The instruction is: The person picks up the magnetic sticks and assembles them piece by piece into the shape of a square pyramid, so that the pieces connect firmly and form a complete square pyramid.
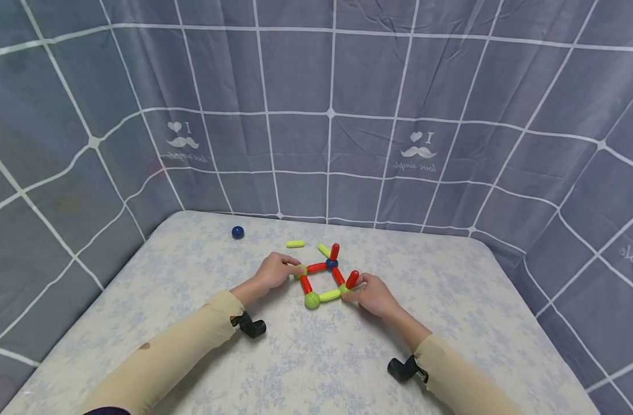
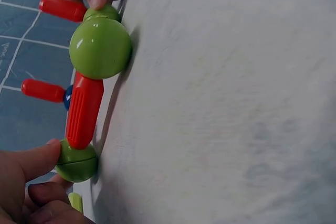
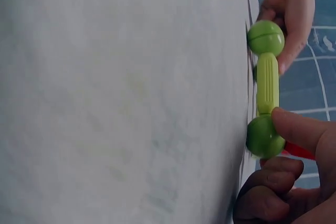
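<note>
A four-sided frame of balls and rods lies on the table. My left hand (image 1: pixel 274 273) pinches its left green ball (image 2: pixel 76 162) between thumb and fingers. At the opposite corner, my right hand (image 1: pixel 373 295) pinches another green ball (image 3: pixel 265 137). The near corner is a green ball (image 1: pixel 312 300), the far one a blue ball (image 1: pixel 331 263). Red rods (image 1: pixel 306 284) make three sides, and a yellow-green rod (image 3: pixel 268 83) makes the fourth. One red rod (image 1: pixel 335 251) stands up from the blue ball, another red rod (image 1: pixel 353 279) from the right green ball.
Behind the frame lies a loose yellow-green rod (image 1: pixel 295 244). A second yellow-green rod (image 1: pixel 324 250) reaches toward the blue corner. Farther left sits a separate blue ball (image 1: pixel 237 232). A grey-blue curtain (image 1: pixel 301 144) with white lines surrounds the back and sides of the patterned table (image 1: pixel 316 369).
</note>
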`<state>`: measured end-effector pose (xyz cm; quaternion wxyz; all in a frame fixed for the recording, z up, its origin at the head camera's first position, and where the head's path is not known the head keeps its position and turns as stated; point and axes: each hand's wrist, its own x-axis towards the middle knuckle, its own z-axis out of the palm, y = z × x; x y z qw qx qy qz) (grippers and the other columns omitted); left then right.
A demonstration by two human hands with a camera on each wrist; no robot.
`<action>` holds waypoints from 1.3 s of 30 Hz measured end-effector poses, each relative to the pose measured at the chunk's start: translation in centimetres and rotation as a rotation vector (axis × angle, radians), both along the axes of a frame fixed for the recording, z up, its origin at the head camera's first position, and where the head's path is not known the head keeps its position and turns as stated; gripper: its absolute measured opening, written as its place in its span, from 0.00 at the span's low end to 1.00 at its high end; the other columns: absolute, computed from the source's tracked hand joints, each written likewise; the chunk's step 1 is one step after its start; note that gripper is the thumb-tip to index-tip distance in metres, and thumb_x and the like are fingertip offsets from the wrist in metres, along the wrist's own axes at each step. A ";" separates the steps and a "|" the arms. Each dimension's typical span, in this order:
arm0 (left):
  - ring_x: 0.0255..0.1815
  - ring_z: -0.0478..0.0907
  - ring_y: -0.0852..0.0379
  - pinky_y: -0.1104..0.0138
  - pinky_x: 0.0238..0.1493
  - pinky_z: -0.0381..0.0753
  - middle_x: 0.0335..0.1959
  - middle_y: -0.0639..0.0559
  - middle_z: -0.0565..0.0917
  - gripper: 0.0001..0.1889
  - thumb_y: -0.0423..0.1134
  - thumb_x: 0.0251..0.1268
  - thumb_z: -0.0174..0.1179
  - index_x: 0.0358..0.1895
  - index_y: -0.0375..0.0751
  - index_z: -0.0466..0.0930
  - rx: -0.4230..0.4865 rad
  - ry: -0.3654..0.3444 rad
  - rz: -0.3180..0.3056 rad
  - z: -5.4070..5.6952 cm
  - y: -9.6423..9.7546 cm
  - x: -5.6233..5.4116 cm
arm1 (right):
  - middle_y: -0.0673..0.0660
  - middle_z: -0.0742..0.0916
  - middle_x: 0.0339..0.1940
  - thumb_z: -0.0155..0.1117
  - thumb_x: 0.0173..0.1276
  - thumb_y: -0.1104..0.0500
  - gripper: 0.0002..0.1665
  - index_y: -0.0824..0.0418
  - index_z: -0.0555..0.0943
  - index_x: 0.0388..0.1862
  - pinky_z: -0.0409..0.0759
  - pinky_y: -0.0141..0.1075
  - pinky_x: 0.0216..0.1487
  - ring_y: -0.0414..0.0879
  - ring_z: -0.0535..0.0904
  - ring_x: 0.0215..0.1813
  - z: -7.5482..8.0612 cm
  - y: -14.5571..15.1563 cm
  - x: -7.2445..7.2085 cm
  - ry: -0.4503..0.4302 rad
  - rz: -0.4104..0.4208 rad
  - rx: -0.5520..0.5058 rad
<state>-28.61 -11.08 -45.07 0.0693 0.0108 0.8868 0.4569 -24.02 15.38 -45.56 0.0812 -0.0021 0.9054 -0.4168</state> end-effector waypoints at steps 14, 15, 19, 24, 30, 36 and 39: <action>0.45 0.74 0.51 0.66 0.36 0.70 0.59 0.42 0.81 0.17 0.44 0.70 0.64 0.57 0.45 0.86 -0.008 0.038 -0.096 0.2 0.9 -1.2 | 0.50 0.74 0.18 0.79 0.56 0.50 0.23 0.61 0.77 0.37 0.64 0.34 0.24 0.43 0.67 0.23 0.0 -0.8 1.3 -0.011 -0.042 0.022; 0.46 0.74 0.51 0.66 0.37 0.71 0.59 0.42 0.81 0.17 0.44 0.70 0.64 0.58 0.45 0.86 -0.004 0.037 -0.099 0.2 0.9 -1.2 | 0.50 0.73 0.17 0.79 0.56 0.50 0.23 0.61 0.77 0.38 0.62 0.34 0.23 0.43 0.65 0.22 -0.1 -0.8 1.3 -0.010 -0.043 0.021; 0.42 0.76 0.51 0.65 0.38 0.72 0.57 0.42 0.82 0.19 0.47 0.70 0.63 0.60 0.45 0.84 0.019 0.040 -0.072 0.0 0.8 -1.6 | 0.48 0.70 0.15 0.79 0.56 0.49 0.23 0.61 0.78 0.39 0.59 0.33 0.22 0.42 0.62 0.19 -0.1 -0.8 1.2 -0.004 -0.043 0.028; 0.33 0.73 0.54 0.66 0.32 0.71 0.45 0.44 0.81 0.19 0.47 0.70 0.63 0.60 0.45 0.84 0.058 0.075 0.019 0.0 0.3 -3.0 | 0.48 0.69 0.14 0.79 0.56 0.49 0.22 0.60 0.78 0.38 0.58 0.34 0.21 0.42 0.61 0.19 0.1 -0.9 1.2 -0.005 -0.051 0.021; 0.29 0.67 0.56 0.66 0.29 0.66 0.34 0.47 0.75 0.17 0.41 0.69 0.64 0.59 0.44 0.85 0.090 0.118 0.101 -0.4 -0.7 -4.9 | 0.49 0.68 0.15 0.79 0.57 0.48 0.23 0.60 0.78 0.38 0.58 0.34 0.22 0.42 0.61 0.19 0.0 -0.9 1.2 -0.004 -0.057 0.019; 0.30 0.67 0.55 0.66 0.30 0.67 0.37 0.45 0.77 0.18 0.39 0.67 0.65 0.60 0.43 0.84 0.115 0.138 0.113 -1.0 -0.9 -6.3 | 0.49 0.68 0.15 0.79 0.56 0.48 0.23 0.60 0.77 0.37 0.58 0.34 0.22 0.43 0.61 0.19 -0.3 -1.0 1.3 -0.019 -0.061 0.016; 0.34 0.70 0.52 0.65 0.33 0.69 0.44 0.41 0.81 0.18 0.39 0.67 0.65 0.59 0.43 0.85 0.105 0.132 0.115 -1.0 -0.6 -6.7 | 0.49 0.68 0.15 0.79 0.56 0.48 0.23 0.60 0.77 0.37 0.58 0.34 0.22 0.43 0.61 0.19 -0.4 -0.9 1.2 -0.017 -0.062 0.016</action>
